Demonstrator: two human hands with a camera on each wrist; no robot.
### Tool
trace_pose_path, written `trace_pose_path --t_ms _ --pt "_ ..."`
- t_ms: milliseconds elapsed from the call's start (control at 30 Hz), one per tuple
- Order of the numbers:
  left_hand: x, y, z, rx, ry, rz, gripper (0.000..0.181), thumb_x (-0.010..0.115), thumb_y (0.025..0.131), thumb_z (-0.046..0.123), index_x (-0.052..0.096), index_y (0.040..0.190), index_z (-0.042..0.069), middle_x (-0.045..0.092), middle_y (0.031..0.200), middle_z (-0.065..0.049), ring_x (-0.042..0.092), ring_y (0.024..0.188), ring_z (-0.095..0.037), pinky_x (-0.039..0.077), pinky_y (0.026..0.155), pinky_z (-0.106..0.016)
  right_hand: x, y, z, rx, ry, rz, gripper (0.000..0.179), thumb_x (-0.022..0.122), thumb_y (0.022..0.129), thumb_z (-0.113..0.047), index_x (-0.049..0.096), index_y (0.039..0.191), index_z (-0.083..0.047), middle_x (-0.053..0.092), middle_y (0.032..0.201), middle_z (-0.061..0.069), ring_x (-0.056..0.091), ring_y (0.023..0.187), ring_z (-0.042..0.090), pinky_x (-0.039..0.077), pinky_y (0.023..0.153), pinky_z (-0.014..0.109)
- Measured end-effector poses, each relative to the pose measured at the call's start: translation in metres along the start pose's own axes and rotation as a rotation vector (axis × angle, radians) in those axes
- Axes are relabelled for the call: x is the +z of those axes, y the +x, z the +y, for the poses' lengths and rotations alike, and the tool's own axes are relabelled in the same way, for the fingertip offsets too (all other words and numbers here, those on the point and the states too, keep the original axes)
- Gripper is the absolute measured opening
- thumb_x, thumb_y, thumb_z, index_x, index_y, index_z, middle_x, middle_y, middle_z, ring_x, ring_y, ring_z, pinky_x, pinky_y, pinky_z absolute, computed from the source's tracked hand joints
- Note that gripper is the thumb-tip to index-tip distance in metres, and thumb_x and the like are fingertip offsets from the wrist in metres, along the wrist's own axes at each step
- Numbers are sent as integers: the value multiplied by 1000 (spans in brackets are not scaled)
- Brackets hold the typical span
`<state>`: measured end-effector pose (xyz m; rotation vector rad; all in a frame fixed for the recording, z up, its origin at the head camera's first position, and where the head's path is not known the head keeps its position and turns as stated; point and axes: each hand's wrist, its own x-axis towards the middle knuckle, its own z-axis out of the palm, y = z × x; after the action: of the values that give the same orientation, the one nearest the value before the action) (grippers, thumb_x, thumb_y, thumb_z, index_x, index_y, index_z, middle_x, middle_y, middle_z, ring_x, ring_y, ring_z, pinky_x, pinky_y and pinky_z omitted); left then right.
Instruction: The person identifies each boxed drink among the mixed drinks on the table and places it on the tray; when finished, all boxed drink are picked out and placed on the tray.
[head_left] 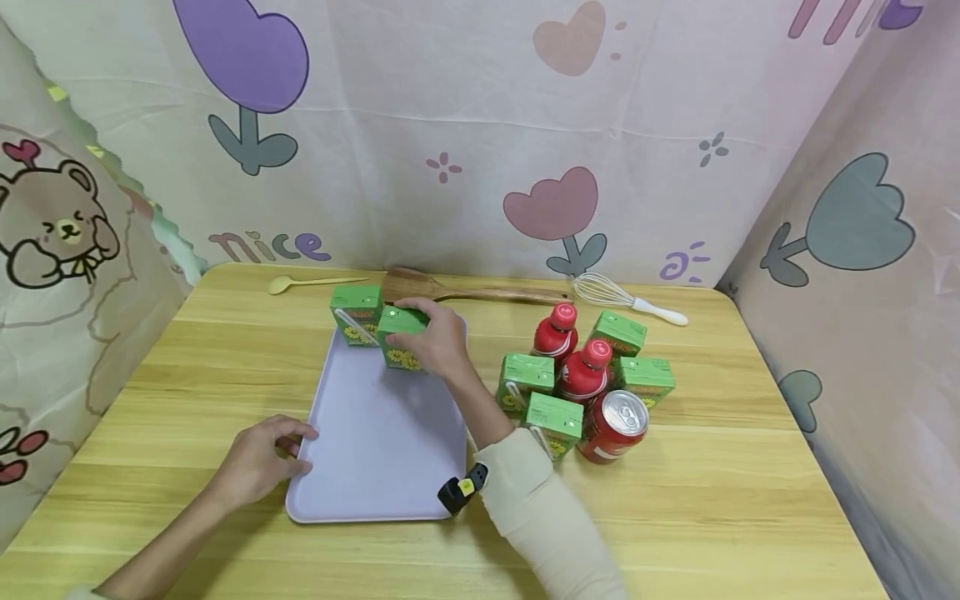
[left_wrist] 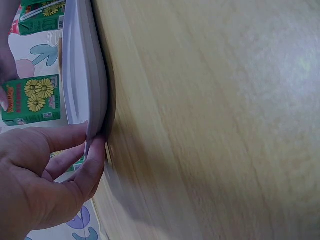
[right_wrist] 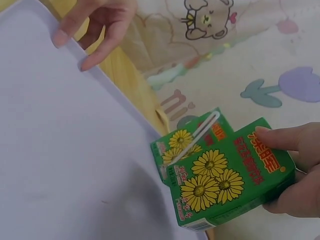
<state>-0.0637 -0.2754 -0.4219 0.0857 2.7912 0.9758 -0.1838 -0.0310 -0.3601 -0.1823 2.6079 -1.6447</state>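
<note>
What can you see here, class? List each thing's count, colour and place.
Table: one, yellowish, beneath the items
Tray: one, pale purple, on the table
Drink boxes: six, green, four clustered right of the tray, one at its far-left corner, one held at its far end
Bottles: two, red, amid the cluster
Can: one, red and silver, cluster's near side
Spatula: one, brown, table's back edge
Spoon: one, pale yellow, left of spatula
Whisk: one, white, right of spatula
Backdrop: count unclear, pale with prints, behind and beside the table
Wrist device: one, mostly black, right wrist
Sleeve: one clearly visible, cream, right arm
Left hand: one, bare, pinching the tray's left edge
Right hand: one, bare, gripping the held box
</note>
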Motion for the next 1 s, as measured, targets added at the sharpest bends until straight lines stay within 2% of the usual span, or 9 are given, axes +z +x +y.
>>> trace_pose_path --t_ms 133,233,333,433,800,1000 --pt "1 0 1 -4 -5 1 37 79 69 1 68 104 1 64 105 -14 58 85 -20 47 58 -19 4 8 4 20 -21 26 46 82 72 -18 68 115 -23 65 118 3 58 100 19 47 78 29" --pt "1 0 1 -6 -10 -1 37 78 69 1 67 104 1 64 106 -14 58 85 -20 47 58 -19 7 16 6 -8 -37 46 47 82 73 -14 66 117 -18 65 120 4 59 102 20 47 81 30" --pt "2 -1 0 -13 -15 -4 37 78 69 2 67 105 2 63 107 -14 57 86 -20 47 58 -19 8 23 7 -31 -27 52 48 80 73 -8 65 118 -14 64 122 5 59 106 22 48 85 32" --pt "2 -1 0 -14 -18 -4 37 78 69 2 67 105 2 63 107 -14 57 86 -19 47 58 -19 9 28 6 -16 -5 45 48 79 74 -6 64 119 -13 62 124 5 58 108 23 49 88 34" --pt "2 -1 1 -17 -18 2 37 78 69 1 68 104 3 63 106 -12 57 85 -18 47 60 -19 11 40 11 53 32 40 48 78 74 -4 65 118 -16 62 124 6 57 104 23 50 84 34" --pt "0 0 -1 -16 -13 1 37 79 69 2 68 104 3 63 107 -12 57 85 -19 46 58 -19 14 47 12 52 27 34 48 78 73 -1 66 117 -14 62 124 7 57 105 23 50 87 34"
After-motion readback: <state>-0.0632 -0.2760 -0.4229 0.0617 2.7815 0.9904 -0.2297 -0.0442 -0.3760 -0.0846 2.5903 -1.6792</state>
